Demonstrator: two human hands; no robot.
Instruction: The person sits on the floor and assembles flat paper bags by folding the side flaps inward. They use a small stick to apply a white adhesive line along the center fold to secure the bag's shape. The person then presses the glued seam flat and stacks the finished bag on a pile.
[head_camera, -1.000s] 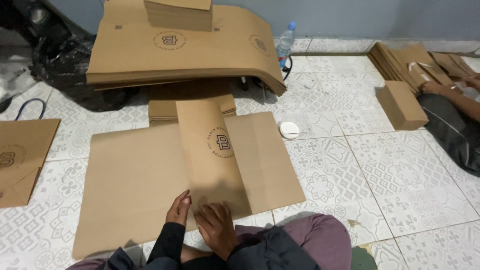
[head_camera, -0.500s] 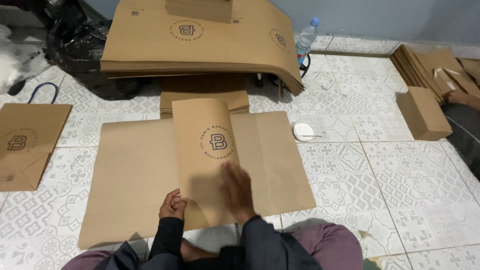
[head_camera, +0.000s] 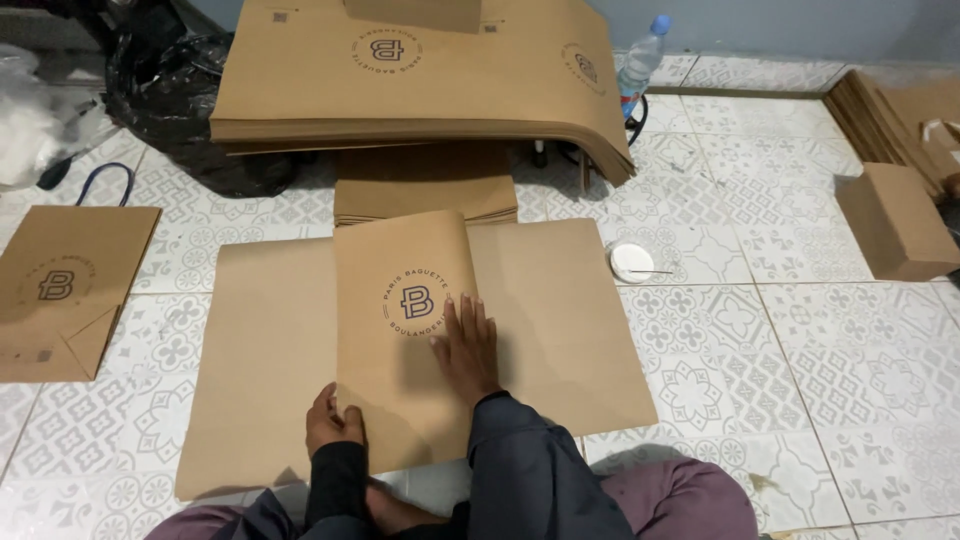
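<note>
Pressing flat, our right hand (head_camera: 468, 345) lies palm-down with fingers spread on the folded panel (head_camera: 405, 340) of a brown paper sheet (head_camera: 560, 320), just right of the round printed emblem; it clasps nothing. Our left hand (head_camera: 332, 420) sits at the panel's near left edge, fingers curled onto the paper; we cannot tell whether it pinches the edge or only rests there. The sheet itself is spread on the patterned tile floor (head_camera: 800, 360) directly in front of our knees, its middle flap folded over so the printed face shows. Just beyond it, toward the far side, a small stack of folded brown paper (head_camera: 425, 185) lies partly under a large, thick pile of flat sheets (head_camera: 420, 75) that droops at its right edge. To the right of the sheet, a small white round lid (head_camera: 632, 262) holds a thin stick across it; what else is in it we cannot tell. Far right of the pile stands a clear plastic bottle with a blue cap (head_camera: 640, 60). At the left, a finished paper bag with a dark handle (head_camera: 65, 285) lies flat. At the right, a closed brown box (head_camera: 895, 220) rests near more stacked paper (head_camera: 880, 110). A black plastic bag (head_camera: 170, 90) slumps at far left.
</note>
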